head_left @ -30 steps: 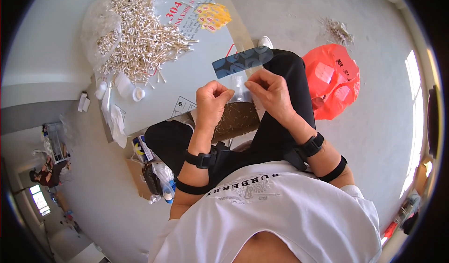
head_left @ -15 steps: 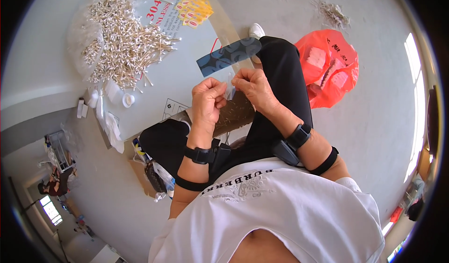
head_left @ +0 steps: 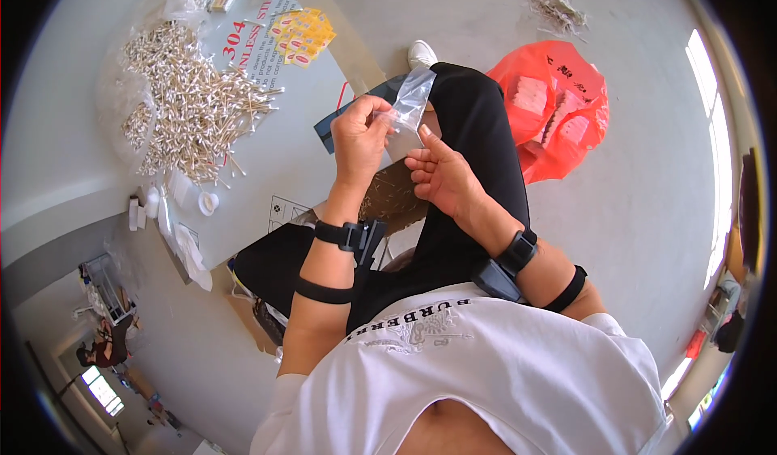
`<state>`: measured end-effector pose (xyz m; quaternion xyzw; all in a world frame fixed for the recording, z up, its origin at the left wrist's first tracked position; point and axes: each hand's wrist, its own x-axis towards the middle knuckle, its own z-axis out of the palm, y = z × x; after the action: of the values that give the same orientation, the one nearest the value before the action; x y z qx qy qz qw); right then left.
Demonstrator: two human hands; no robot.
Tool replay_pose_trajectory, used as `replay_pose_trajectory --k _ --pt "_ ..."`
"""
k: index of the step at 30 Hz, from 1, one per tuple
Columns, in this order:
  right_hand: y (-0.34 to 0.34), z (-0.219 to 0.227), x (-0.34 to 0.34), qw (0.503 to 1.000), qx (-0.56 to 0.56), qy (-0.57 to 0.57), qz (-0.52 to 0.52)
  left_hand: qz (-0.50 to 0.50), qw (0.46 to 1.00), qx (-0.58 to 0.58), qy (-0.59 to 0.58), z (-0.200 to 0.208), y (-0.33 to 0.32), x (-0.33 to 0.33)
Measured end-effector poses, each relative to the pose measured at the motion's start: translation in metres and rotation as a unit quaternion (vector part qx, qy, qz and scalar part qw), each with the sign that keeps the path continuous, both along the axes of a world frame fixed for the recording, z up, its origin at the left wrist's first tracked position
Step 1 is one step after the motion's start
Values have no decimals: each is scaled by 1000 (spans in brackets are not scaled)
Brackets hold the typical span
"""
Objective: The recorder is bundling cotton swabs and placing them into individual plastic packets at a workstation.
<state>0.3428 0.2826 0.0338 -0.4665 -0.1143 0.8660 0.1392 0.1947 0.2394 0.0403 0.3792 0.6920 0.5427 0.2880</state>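
A clear plastic bag (head_left: 413, 97) stretches up and to the right from my left hand (head_left: 360, 135). Its thumb and fingers are closed on the bag's lower left end. My right hand (head_left: 449, 176) is just below and to the right, thumb raised and fingers loosely curled, with a gap between them. The thumb tip is close to the bag's lower right edge; whether it touches cannot be made out. Behind my left hand lies a dark blue patterned strip (head_left: 325, 134). Below both hands a brown open box (head_left: 396, 188) holds scattered cotton swabs.
A large heap of cotton swabs (head_left: 190, 99) spreads over the table (head_left: 251, 164) on the left. Yellow printed packets (head_left: 301, 36) and a small white round lid (head_left: 208, 203) lie there too. A red plastic bag (head_left: 558, 75) with pink-and-white blocks stands on the floor at right.
The clear bag was bunched between both hands' fingertips; now it is spread out upward. My left hand has risen, and my right hand's thumb has come away from its fingers.
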Motion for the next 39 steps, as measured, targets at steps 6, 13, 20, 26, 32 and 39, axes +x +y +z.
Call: replay_pose_trajectory --k 6,13,20,26,32,39 --pt "46 -20 -21 985 115 10 -131 -68 994 15 80 -15 63 -7" --pt "85 -47 -45 959 229 -103 -133 -126 958 -13 257 -43 113 -33" --pt "81 -65 -54 947 243 -173 -118 -158 938 -63 304 -53 109 -41" --pt "63 -57 -49 955 225 -149 -126 -177 933 -24 314 -50 93 -48" --pt "40 -40 -40 956 252 -111 -97 -201 973 -42 102 -26 80 -61" --pt "33 -57 -44 910 389 -141 -9 -199 974 -58 92 -27 68 -68"
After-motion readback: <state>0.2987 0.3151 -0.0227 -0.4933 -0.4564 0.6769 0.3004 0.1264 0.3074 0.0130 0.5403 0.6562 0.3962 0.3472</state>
